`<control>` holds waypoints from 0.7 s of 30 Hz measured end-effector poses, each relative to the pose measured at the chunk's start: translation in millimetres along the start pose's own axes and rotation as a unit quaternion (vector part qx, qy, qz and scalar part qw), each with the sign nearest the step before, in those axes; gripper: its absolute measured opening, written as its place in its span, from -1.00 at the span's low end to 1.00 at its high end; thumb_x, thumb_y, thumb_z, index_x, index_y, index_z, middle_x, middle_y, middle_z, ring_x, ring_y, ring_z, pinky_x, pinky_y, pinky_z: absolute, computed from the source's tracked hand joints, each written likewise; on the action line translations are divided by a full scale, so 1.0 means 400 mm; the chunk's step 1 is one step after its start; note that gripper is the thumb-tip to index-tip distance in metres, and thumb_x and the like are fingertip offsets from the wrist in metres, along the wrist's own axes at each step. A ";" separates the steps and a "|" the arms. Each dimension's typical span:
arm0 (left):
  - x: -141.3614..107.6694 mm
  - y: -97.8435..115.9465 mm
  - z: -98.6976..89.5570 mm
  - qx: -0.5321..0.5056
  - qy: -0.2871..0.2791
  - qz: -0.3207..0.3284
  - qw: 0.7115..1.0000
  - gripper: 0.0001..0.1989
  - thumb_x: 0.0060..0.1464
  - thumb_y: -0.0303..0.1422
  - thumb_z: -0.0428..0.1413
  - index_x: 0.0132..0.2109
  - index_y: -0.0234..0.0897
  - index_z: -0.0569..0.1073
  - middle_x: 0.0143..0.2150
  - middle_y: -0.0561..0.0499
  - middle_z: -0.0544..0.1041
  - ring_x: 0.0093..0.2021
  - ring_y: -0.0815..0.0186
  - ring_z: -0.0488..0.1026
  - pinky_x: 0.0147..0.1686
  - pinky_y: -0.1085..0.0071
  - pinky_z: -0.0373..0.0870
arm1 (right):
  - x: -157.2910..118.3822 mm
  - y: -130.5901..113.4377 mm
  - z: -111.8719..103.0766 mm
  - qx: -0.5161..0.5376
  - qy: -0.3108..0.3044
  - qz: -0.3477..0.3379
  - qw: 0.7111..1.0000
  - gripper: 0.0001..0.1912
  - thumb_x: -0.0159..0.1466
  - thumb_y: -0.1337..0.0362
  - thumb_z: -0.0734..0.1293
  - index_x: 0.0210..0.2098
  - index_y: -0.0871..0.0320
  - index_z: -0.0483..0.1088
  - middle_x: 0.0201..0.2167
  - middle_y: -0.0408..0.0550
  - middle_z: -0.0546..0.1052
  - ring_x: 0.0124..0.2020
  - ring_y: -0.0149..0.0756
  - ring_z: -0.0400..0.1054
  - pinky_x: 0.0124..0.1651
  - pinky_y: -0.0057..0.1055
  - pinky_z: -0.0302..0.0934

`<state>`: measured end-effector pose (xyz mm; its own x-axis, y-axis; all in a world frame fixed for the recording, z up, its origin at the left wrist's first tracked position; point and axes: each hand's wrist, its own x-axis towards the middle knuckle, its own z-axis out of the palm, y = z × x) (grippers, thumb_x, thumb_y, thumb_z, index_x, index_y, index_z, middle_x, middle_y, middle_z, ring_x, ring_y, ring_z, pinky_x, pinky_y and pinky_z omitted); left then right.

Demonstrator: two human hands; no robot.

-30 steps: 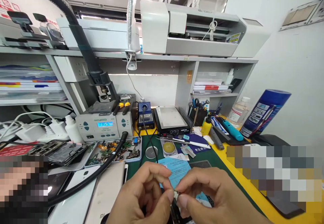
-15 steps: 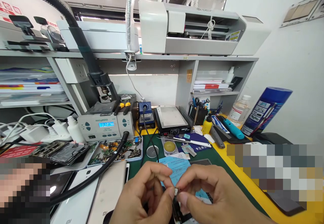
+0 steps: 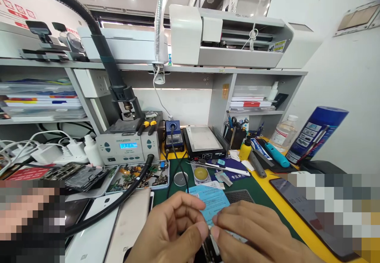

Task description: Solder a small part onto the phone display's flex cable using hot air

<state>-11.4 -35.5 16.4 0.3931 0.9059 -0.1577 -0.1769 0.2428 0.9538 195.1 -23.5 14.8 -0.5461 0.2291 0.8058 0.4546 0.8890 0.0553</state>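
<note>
My left hand (image 3: 175, 231) is curled at the front of the bench, thumb and fingers closed around something I cannot make out. Close beside it, my right hand (image 3: 255, 231) has its fingers together, with thumb and fingertips closed on something too small to name. The fingertips of both hands nearly meet. Just below them shows part of a dark, narrow device (image 3: 210, 250), mostly hidden by the hands. Behind the fingertips a blue printed sheet (image 3: 208, 199) lies on the green mat (image 3: 162, 196), next to a dark perforated plate (image 3: 239, 195).
Phones (image 3: 92, 223) lie at left under a black hose (image 3: 118, 203). Behind are a tray of circuit boards (image 3: 168, 176), a hot-air station (image 3: 127, 148), a heating plate (image 3: 203, 138) and a tin of yellow paste (image 3: 201, 173). A dark phone (image 3: 311, 219) and spray can (image 3: 317, 134) are at right.
My right hand has turned, its back now more upward and its fingers closer together. A small pale piece between the fingertips is now mostly hidden. The view has shifted slightly.
</note>
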 end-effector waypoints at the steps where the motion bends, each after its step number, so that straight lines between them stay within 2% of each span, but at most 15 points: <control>1: 0.003 0.001 -0.003 -0.011 -0.012 -0.007 1.000 -0.56 0.06 -0.08 0.37 -0.08 -0.27 0.47 -0.34 0.10 0.46 -0.62 0.60 0.12 -0.75 0.65 0.03 | 0.003 0.001 0.003 -0.008 0.024 -0.022 0.999 -0.75 0.44 0.50 0.24 -0.28 0.19 0.51 -0.48 -0.06 0.67 -0.47 -0.31 0.58 -0.34 -0.39 0.43; 4: 0.006 -0.001 -0.006 -0.011 -0.020 -0.018 1.000 -0.56 0.06 -0.10 0.37 -0.08 -0.28 0.46 -0.36 0.11 0.45 -0.63 0.60 0.12 -0.76 0.64 0.03 | 0.005 0.004 0.010 -0.017 0.048 -0.059 0.997 -0.72 0.46 0.48 0.22 -0.30 0.17 0.51 -0.52 -0.10 0.66 -0.52 -0.32 0.57 -0.41 -0.41 0.41; 6: 0.005 -0.003 -0.005 0.005 -0.014 -0.016 1.000 -0.59 0.10 -0.13 0.34 -0.05 -0.27 0.44 -0.34 0.11 0.47 -0.66 0.61 0.07 -0.78 0.62 -0.02 | 0.002 0.002 0.008 -0.007 0.022 -0.027 0.999 -0.79 0.43 0.48 0.27 -0.25 0.18 0.52 -0.47 -0.09 0.68 -0.47 -0.32 0.59 -0.33 -0.43 0.45; 8: 0.003 -0.004 0.000 0.021 0.000 0.002 1.000 -0.61 0.10 -0.17 0.33 -0.04 -0.26 0.44 -0.35 0.12 0.48 -0.66 0.61 0.07 -0.75 0.60 0.00 | -0.002 -0.005 0.001 0.022 0.009 0.029 0.999 -0.85 0.35 0.50 0.35 -0.15 0.19 0.52 -0.37 -0.07 0.71 -0.36 -0.31 0.63 -0.20 -0.45 0.48; 10: 0.002 -0.003 0.010 0.025 0.039 0.033 0.998 -0.64 0.05 -0.22 0.36 -0.08 -0.26 0.46 -0.39 0.12 0.48 -0.59 0.56 0.18 -0.63 0.59 0.11 | -0.001 -0.012 -0.010 0.079 0.010 0.116 0.990 -0.71 0.24 0.51 0.40 -0.06 0.17 0.51 -0.27 -0.05 0.72 -0.27 -0.29 0.64 -0.12 -0.46 0.48; 11: 0.002 -0.003 0.016 0.026 0.059 0.048 0.997 -0.65 0.01 -0.25 0.37 -0.11 -0.27 0.46 -0.41 0.11 0.48 -0.54 0.52 0.25 -0.57 0.58 0.14 | 0.002 -0.015 -0.017 0.126 -0.003 0.176 0.976 -0.67 0.21 0.51 0.40 -0.04 0.15 0.51 -0.27 -0.05 0.71 -0.26 -0.28 0.63 -0.14 -0.46 0.49; 12: 0.002 -0.001 0.023 0.027 0.077 0.059 0.995 -0.66 -0.02 -0.27 0.37 -0.14 -0.26 0.47 -0.42 0.11 0.48 -0.49 0.48 0.30 -0.52 0.57 0.14 | 0.008 -0.017 -0.022 0.187 -0.037 0.244 0.951 -0.66 0.19 0.50 0.40 -0.05 0.14 0.51 -0.29 -0.06 0.70 -0.29 -0.29 0.62 -0.18 -0.47 0.49; 13: 0.002 0.000 0.029 0.029 0.092 0.065 0.993 -0.66 -0.04 -0.28 0.37 -0.15 -0.26 0.47 -0.42 0.10 0.48 -0.44 0.45 0.32 -0.51 0.56 0.12 | 0.014 -0.018 -0.028 0.251 -0.080 0.323 0.909 -0.69 0.20 0.48 0.40 -0.07 0.15 0.53 -0.32 -0.06 0.69 -0.32 -0.29 0.61 -0.22 -0.47 0.49; 16: 0.000 0.000 0.040 0.048 0.120 0.066 0.989 -0.69 -0.05 -0.29 0.33 -0.15 -0.23 0.47 -0.41 0.10 0.47 -0.46 0.44 0.30 -0.54 0.53 0.00 | 0.034 -0.016 -0.034 0.400 -0.189 0.485 0.755 -0.84 0.22 0.36 0.43 -0.18 0.20 0.55 -0.37 -0.03 0.66 -0.34 -0.27 0.56 -0.24 -0.41 0.45; 18: -0.001 -0.001 0.042 0.060 0.127 0.070 0.988 -0.71 -0.04 -0.29 0.32 -0.15 -0.22 0.47 -0.42 0.12 0.47 -0.49 0.46 0.28 -0.53 0.52 0.01 | 0.037 -0.013 -0.030 0.465 -0.205 0.528 0.681 -0.84 0.21 0.30 0.47 -0.22 0.23 0.54 -0.39 -0.03 0.64 -0.34 -0.28 0.53 -0.23 -0.40 0.40; 21: -0.002 -0.003 0.039 0.071 0.126 0.076 0.986 -0.72 -0.03 -0.29 0.30 -0.15 -0.21 0.47 -0.42 0.12 0.46 -0.46 0.44 0.32 -0.51 0.51 0.07 | 0.026 -0.008 -0.016 0.531 -0.177 0.550 0.619 -0.75 0.22 0.22 0.53 -0.24 0.27 0.51 -0.44 -0.06 0.62 -0.40 -0.36 0.49 -0.25 -0.43 0.36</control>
<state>2.7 -41.9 19.4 0.1308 0.9901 -0.0508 -0.0805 0.0617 0.9948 192.7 -26.6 26.7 -0.5233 0.8331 -0.1794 0.0717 -0.1667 -0.9834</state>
